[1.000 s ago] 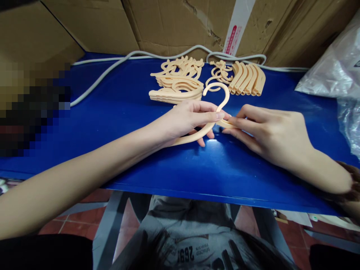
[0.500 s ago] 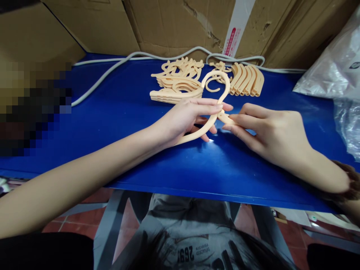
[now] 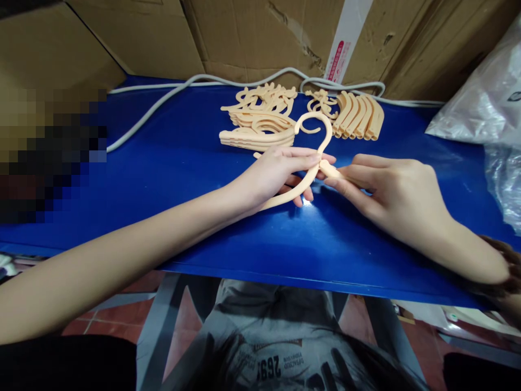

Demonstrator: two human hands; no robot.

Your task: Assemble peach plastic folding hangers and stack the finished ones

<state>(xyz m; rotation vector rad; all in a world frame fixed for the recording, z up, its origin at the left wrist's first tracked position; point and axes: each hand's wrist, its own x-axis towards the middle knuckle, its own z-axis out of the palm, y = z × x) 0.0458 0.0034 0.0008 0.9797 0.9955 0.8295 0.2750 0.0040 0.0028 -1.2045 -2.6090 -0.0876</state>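
Near the centre, my left hand [image 3: 271, 171] grips a beige hooked piece [image 3: 326, 130], thumb on top near the joint; its curved arm runs down-left beneath the wrist. My right hand [image 3: 386, 187] pinches a beige arm piece [image 3: 330, 169], whose rounded end touches the hooked piece at the joint; the rest of it is hidden by the fingers. Behind my hands lie stacked beige hanger parts [image 3: 258, 138], a small heap of beige hooks [image 3: 319, 100] and a row of curved beige pieces [image 3: 358, 117].
The blue table [image 3: 244, 250] has its front edge close to my body. A white cable [image 3: 163, 103] runs along the back, before cardboard boxes [image 3: 252, 38]. Clear plastic bags [image 3: 472, 103] lie at the right. A blurred-out area covers the left.
The arm piece in my right hand has turned slightly at the joint and now shows its smooth rounded end. Both hands have shifted slightly to the right in view.
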